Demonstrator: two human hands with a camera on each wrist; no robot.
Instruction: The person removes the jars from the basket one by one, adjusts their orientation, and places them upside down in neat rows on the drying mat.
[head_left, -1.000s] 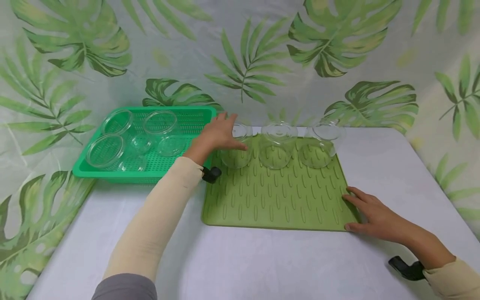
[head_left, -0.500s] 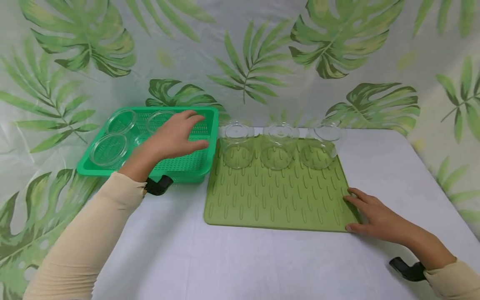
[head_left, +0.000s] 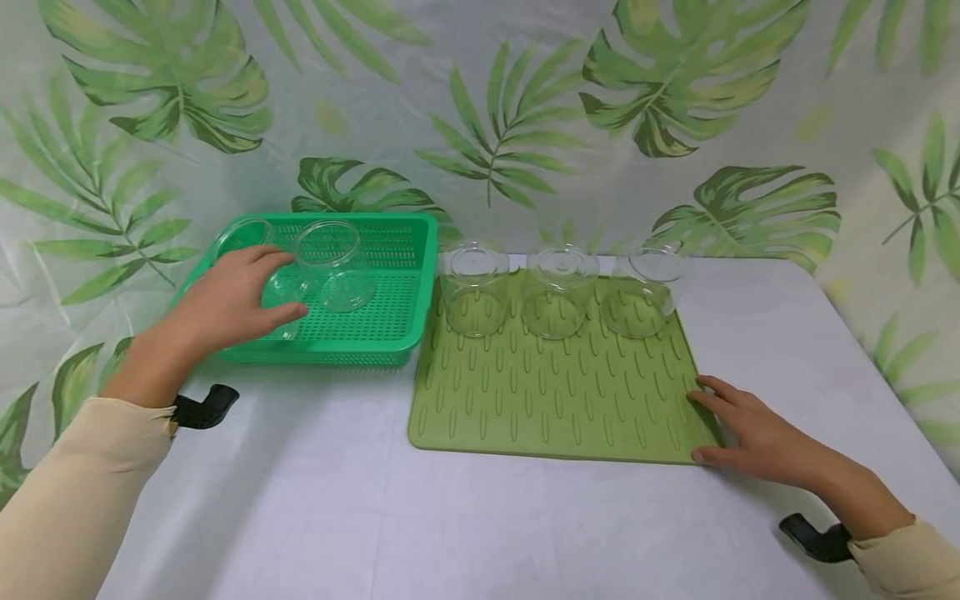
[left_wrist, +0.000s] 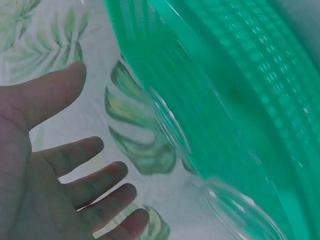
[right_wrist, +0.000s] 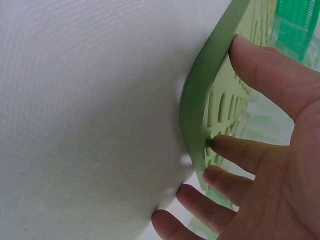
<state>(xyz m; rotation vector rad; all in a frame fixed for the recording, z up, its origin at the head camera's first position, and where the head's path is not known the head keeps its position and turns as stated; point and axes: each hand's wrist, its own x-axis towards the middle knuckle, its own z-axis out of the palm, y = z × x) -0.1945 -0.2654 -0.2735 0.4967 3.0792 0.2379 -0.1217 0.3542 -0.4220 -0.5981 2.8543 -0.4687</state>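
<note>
My left hand (head_left: pixel 228 300), fingers apart, hovers over the left front of the green basket (head_left: pixel 420 325) and covers the clear cup there. In the left wrist view its palm shows bare, beside the rims of two clear cups (left_wrist: pixel 167 120). Further back in the basket stand another clear cup (head_left: pixel 243 229) and a clear cup (head_left: pixel 327 242), rims up. My right hand (head_left: pixel 765 442) rests its fingertips on the right front corner of the olive-green ribbed mat (head_left: pixel 555 400). In the right wrist view its thumb and some fingers touch the mat's edge (right_wrist: pixel 200 95).
Three clear cups, a left one (head_left: pixel 476 292), a middle one (head_left: pixel 558 292) and a right one (head_left: pixel 641 292), stand in a row along the mat's back, apparently upside down. Under everything lies a white cloth (head_left: pixel 465 525). A leaf-print curtain (head_left: pixel 525 108) rises behind.
My left hand has drawn back from the left cup on the mat and moved left across the basket to its front left. My right hand stays at the mat's corner.
</note>
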